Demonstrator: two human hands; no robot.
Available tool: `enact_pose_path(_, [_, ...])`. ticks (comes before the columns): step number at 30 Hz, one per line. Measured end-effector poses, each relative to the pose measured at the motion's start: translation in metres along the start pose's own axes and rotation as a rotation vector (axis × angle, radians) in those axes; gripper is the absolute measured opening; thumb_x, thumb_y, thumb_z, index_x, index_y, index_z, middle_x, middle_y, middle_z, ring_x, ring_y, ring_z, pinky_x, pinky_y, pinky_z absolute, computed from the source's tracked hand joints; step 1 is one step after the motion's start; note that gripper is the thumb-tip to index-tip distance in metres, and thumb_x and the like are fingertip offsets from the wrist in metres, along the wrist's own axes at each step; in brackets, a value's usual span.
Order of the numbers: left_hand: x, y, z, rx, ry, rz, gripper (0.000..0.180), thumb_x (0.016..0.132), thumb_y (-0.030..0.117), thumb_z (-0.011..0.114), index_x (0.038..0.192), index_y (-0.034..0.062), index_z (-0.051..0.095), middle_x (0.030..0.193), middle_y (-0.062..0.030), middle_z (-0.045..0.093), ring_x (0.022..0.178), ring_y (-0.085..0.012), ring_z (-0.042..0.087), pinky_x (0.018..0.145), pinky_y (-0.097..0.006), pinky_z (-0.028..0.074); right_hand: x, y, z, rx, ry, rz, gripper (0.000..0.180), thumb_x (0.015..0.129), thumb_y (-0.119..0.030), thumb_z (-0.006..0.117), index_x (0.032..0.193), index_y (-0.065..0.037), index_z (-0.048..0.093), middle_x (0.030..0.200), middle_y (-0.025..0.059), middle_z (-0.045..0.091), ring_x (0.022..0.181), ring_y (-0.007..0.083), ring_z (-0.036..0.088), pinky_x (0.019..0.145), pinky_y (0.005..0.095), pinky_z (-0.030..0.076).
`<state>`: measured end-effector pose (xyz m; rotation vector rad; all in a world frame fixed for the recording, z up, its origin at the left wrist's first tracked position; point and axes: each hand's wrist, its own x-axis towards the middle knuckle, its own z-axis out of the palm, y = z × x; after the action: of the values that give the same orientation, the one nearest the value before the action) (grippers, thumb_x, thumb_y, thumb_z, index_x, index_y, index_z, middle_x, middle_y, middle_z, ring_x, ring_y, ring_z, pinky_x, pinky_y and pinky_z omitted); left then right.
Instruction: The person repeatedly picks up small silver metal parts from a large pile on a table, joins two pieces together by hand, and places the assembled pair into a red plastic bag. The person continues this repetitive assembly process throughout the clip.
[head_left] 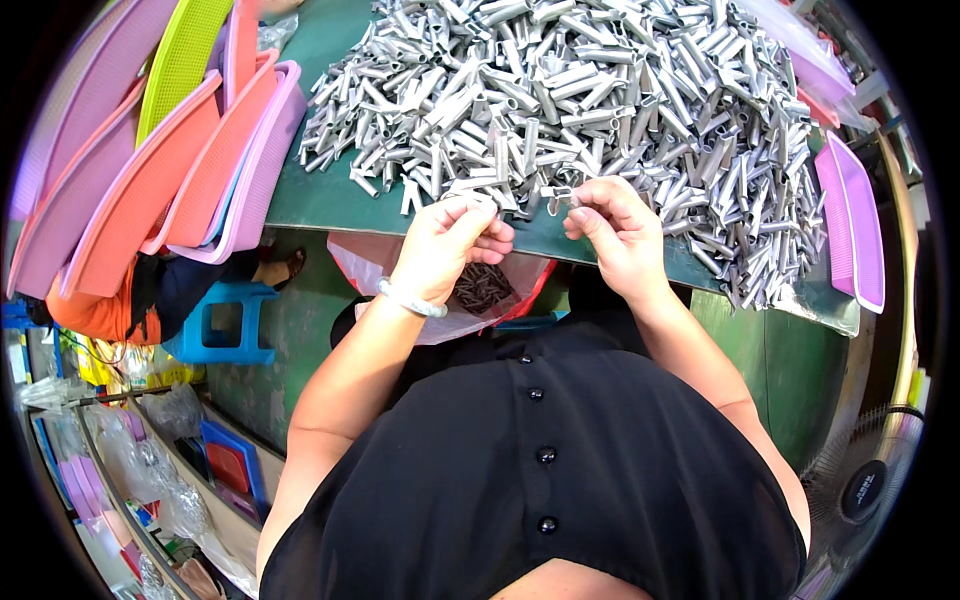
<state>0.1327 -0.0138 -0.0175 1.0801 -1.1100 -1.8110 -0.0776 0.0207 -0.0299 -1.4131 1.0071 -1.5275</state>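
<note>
A large heap of short silver-grey metal tubes, many with a flat flange (pixel 560 90), covers much of the green table (pixel 300 200). At the table's near edge, my right hand (pixel 625 230) pinches a small bent metal piece (pixel 558 196) between thumb and fingers. My left hand (pixel 450 245), with a pale bracelet (pixel 410 300) on its wrist, is to the left of it, thumb and fingers closed together. Whatever those left fingers hold, if anything, cannot be made out. Both hands are just in front of the heap, a little apart.
A red-rimmed, plastic-lined container (pixel 350 262) below the table edge holds dark small pieces (pixel 483 288). Coloured plastic baskets (pixel 150 220) are stacked at left, beside a blue stool (pixel 232 325) and a person in orange (pixel 100 310). A purple basket (pixel 848 220) and fan (pixel 862 490) are at right.
</note>
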Motion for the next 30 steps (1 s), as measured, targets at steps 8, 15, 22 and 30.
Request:
enact_pose_path(8, [-0.019,0.002,0.03,0.285,-0.125,0.479,0.039,0.079,0.001,0.07,0.115,0.0039,0.054,0.09,-0.0045,0.063,0.082,-0.0091,0.061,0.071,-0.024,0.051,-0.002,-0.004,0.004,-0.213,-0.105,-0.279,0.018,0.079,0.007,0.064,0.096,-0.001,0.064,0.095,0.0083,0.058,0.08,0.0163,0.061,0.072,0.0258,0.049])
enact_pose_path(15, [-0.01,0.005,0.03,0.681,-0.065,0.831,0.022,0.075,-0.001,0.072,0.096,0.0008,0.065,0.09,-0.0083,0.064,0.079,-0.0167,0.061,0.07,-0.027,0.048,-0.001,-0.003,0.008,-0.231,-0.124,-0.275,0.021,0.076,0.007,0.065,0.095,-0.001,0.064,0.094,0.0101,0.062,0.083,0.0206,0.062,0.074,0.0279,0.049])
enact_pose_path(22, [-0.001,-0.005,0.016,0.669,-0.048,0.88,0.022,0.073,-0.004,0.07,0.094,0.0004,0.065,0.09,-0.0111,0.064,0.081,-0.0202,0.062,0.072,-0.028,0.049,0.001,0.0,0.008,-0.32,-0.103,-0.213,0.023,0.075,0.006,0.067,0.096,-0.001,0.063,0.096,0.012,0.063,0.084,0.0231,0.063,0.075,0.0293,0.05])
enact_pose_path(30, [-0.005,-0.023,0.01,0.069,-0.041,0.541,0.018,0.085,0.0,0.063,0.102,0.0006,0.057,0.091,-0.0018,0.06,0.081,-0.0083,0.057,0.073,-0.022,0.047,0.049,-0.026,0.043,-0.858,0.038,-0.436,0.025,0.075,-0.023,0.073,0.088,-0.005,0.062,0.08,0.0079,0.059,0.064,0.0256,0.061,0.053,0.0327,0.048])
